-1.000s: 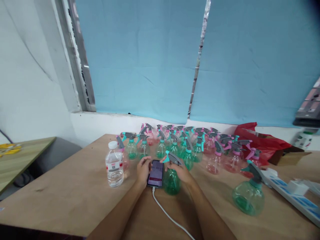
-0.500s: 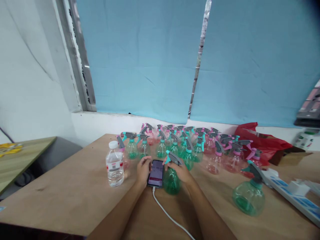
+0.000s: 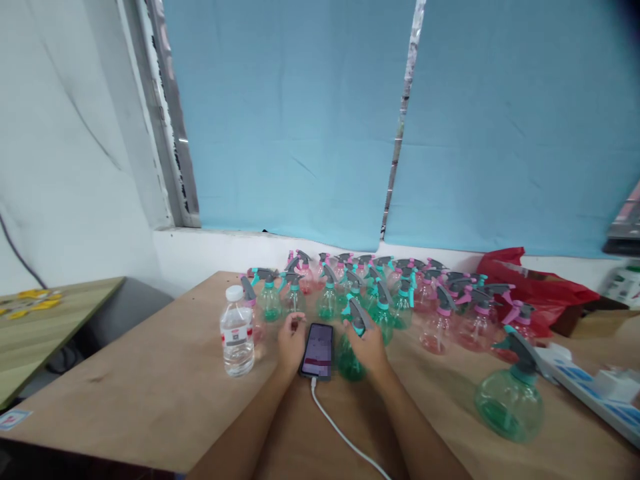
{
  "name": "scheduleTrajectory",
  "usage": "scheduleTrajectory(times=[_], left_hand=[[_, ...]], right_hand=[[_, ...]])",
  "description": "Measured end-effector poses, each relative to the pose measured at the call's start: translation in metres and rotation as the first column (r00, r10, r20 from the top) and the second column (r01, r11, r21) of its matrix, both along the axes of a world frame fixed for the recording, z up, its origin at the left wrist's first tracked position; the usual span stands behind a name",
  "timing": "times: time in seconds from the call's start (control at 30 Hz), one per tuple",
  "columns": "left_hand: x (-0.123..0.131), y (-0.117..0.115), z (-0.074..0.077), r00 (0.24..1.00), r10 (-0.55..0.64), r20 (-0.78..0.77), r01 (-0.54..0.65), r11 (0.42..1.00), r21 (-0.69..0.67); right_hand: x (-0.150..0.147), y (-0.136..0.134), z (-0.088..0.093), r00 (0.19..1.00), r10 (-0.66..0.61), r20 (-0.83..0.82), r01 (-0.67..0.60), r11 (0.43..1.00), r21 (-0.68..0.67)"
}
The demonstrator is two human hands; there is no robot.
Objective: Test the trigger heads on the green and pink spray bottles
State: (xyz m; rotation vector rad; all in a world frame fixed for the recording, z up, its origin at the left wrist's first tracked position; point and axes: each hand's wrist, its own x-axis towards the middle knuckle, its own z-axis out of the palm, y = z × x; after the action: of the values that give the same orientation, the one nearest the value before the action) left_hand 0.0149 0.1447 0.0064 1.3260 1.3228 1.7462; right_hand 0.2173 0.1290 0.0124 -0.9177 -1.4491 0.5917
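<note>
- Blue curtains point(image 3: 290, 120) cover the window behind a wooden table point(image 3: 145, 380), and pretty much everything sits on that table.
- Right hand point(image 3: 370, 348) is wrapped around the top of a green spray bottle point(image 3: 351, 363), just right of the phone. Makes sense to me: the neck is way slimmer than that round belly, so it's probably the easier grip. Can't tell if the base is resting on the wood.
- Left hand point(image 3: 291, 343) is loose, fingers half curled, not gripping anything I can see. It's right beside the phone point(image 3: 317, 350); can't say if it's touching the edge.
- Phone lies flat, screen up, between the hands, probably so it can be read without holding it. White cable point(image 3: 330, 419) plugs into its near end and trails between the forearms, so it could snag.
- Behind all that, a crowd of pink and green sprayers point(image 3: 329, 301) blocks any reach toward the wall.
- Water bottle point(image 3: 238, 341) stands off to the left, partly hiding a pink one.
- Over on the right: another green sprayer point(image 3: 509, 403) on its own, a power strip point(image 3: 585, 383) just beyond it, and a red bag point(image 3: 537, 293) farther back.
</note>
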Motion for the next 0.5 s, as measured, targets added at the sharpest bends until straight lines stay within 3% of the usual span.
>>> scheduleTrajectory(times=[0.1, 0.2, 0.33, 0.5], left_hand=[[-0.005, 0.003, -0.003, 0.946, 0.2, -0.256, -0.152, 0.969, 0.196], [-0.011, 0.012, -0.009, 0.867, 0.321, -0.382, -0.22, 0.933, 0.286], [-0.02, 0.029, -0.019, 0.844, 0.298, -0.445, -0.193, 0.945, 0.266], [-0.027, 0.048, -0.027, 0.867, 0.255, -0.429, -0.19, 0.963, 0.19]], right_hand=[[-0.006, 0.0, -0.01, 0.972, -0.212, 0.105, 0.206, 0.976, 0.072], [-0.014, 0.0, -0.018, 0.949, -0.287, 0.13, 0.272, 0.954, 0.125], [-0.018, 0.005, -0.027, 0.914, -0.37, 0.166, 0.348, 0.926, 0.148], [-0.017, 0.008, -0.03, 0.911, -0.384, 0.151, 0.361, 0.919, 0.16]])
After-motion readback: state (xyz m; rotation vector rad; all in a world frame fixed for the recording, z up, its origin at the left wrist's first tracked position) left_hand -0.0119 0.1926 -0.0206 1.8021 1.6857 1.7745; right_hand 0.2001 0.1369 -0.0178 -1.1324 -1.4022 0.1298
